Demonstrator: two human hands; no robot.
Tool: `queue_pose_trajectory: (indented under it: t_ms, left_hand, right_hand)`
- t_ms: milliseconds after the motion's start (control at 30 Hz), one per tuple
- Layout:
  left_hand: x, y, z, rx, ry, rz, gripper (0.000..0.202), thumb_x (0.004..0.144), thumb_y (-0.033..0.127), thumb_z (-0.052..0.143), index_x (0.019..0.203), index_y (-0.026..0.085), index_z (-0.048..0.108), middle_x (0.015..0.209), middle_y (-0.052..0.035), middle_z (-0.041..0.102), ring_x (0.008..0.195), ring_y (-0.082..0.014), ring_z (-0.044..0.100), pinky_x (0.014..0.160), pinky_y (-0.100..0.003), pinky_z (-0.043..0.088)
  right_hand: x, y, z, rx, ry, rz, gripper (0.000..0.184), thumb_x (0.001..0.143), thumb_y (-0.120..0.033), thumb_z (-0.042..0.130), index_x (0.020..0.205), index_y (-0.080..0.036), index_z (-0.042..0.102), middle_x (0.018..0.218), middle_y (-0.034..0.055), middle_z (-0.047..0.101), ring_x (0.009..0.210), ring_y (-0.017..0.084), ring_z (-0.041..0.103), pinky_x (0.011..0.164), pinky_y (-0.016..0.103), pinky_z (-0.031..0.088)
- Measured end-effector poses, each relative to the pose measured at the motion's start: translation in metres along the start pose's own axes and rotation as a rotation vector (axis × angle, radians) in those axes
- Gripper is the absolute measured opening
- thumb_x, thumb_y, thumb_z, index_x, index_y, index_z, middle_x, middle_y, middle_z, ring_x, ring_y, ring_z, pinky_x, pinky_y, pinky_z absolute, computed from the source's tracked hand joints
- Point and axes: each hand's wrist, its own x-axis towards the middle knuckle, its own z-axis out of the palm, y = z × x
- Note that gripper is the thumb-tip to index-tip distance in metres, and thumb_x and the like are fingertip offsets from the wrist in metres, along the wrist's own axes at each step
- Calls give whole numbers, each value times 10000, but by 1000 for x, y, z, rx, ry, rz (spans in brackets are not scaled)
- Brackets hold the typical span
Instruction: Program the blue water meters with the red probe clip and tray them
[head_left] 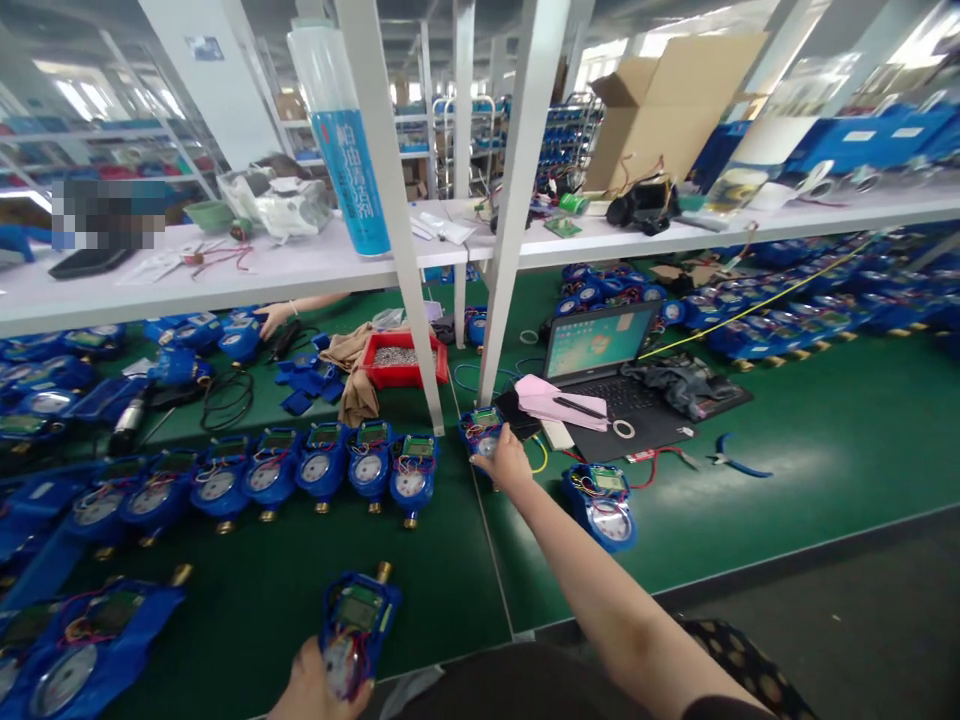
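Note:
My left hand (315,685) is closed round the lower end of a blue water meter (361,610) near the front edge of the bench. This meter's display board and coloured wires lie bare, and its brass fitting points away from me. Stretched forward, my right hand (510,463) grips a second blue water meter (481,422) beside the shelf post; the hand covers part of its dial. Another open water meter (602,505) lies right of my forearm. A row of similar meters (317,467) stands to the left, wires showing.
White posts (502,220) carry a shelf (300,268) over the green bench. Behind my right hand are a laptop (600,345), pink cloth (559,402) and blue-handled pliers (739,462). A red tray (442,362) holds small metal parts. Another person's hand (277,318) reaches in from behind.

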Motion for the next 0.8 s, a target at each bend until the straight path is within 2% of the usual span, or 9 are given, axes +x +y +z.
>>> queue_pose_trajectory:
  t_ms: [67,100,233,300,367,500,567,667,800]
  left_hand:
    - [-6,27,11,-5,-34,137,717,684,438,629,1255,92,368,1290,-210,472,1052,-264,592,904,-344,452]
    - [-8,42,15,-7,-47,186,722,678,439,639,1246,79,375,1273,-224,473,1028,-275,598,885,-365,459]
    - [-11,108,26,-39,-74,334,552,719,435,660,1150,141,479,1184,-137,531,972,-246,580,867,-425,451]
    - [-11,143,31,-81,-82,390,473,764,429,640,1130,159,508,1171,-106,537,1002,-236,553,875,-434,447]
    - [-12,179,38,-136,-88,430,434,801,415,614,1140,163,513,1185,-99,528,1029,-235,537,882,-442,448]
    - [-17,244,56,-258,-107,461,433,831,391,589,1191,171,489,1220,-99,508,1038,-238,538,878,-452,460]
    - [-23,270,66,-314,-117,467,428,839,378,581,1206,182,482,1240,-100,496,1061,-243,527,888,-457,458]
    - [-30,298,79,-381,-133,476,451,837,352,588,1238,192,459,1279,-103,467,1117,-263,495,919,-479,437]
    - [-33,319,93,-443,-152,470,495,833,339,591,1275,190,424,1324,-110,422,1165,-286,454,954,-509,400]
  right_hand:
    - [-21,21,-16,32,52,-76,471,879,-407,570,1268,-169,452,1312,113,449,1161,283,466,940,495,416]
    - [-36,35,-25,44,81,-102,470,881,-404,563,1271,-170,444,1315,111,445,1172,282,454,952,495,404]
    - [-99,102,-60,45,204,-58,393,892,-362,494,1205,-128,463,1176,134,495,1127,281,468,950,481,404]
    - [-124,129,-69,20,237,-4,387,878,-377,475,1163,-117,497,1137,163,483,1101,316,465,923,506,417]
    - [-141,146,-72,-6,235,27,402,863,-388,473,1174,-137,509,1201,182,425,1133,353,431,902,535,423]
    - [-152,155,-62,-28,187,9,424,864,-314,466,1279,-226,453,1386,134,239,1271,351,306,955,522,403]
    - [-151,156,-57,-38,174,-7,403,876,-257,437,1278,-243,464,1388,116,236,1279,333,299,984,509,387]
    - [-147,161,-53,-60,150,-42,375,884,-215,411,1241,-261,518,1355,103,311,1264,312,326,992,484,391]
    - [-138,175,-52,-80,132,-97,379,889,-212,401,1234,-285,537,1333,90,386,1247,296,356,972,460,420]
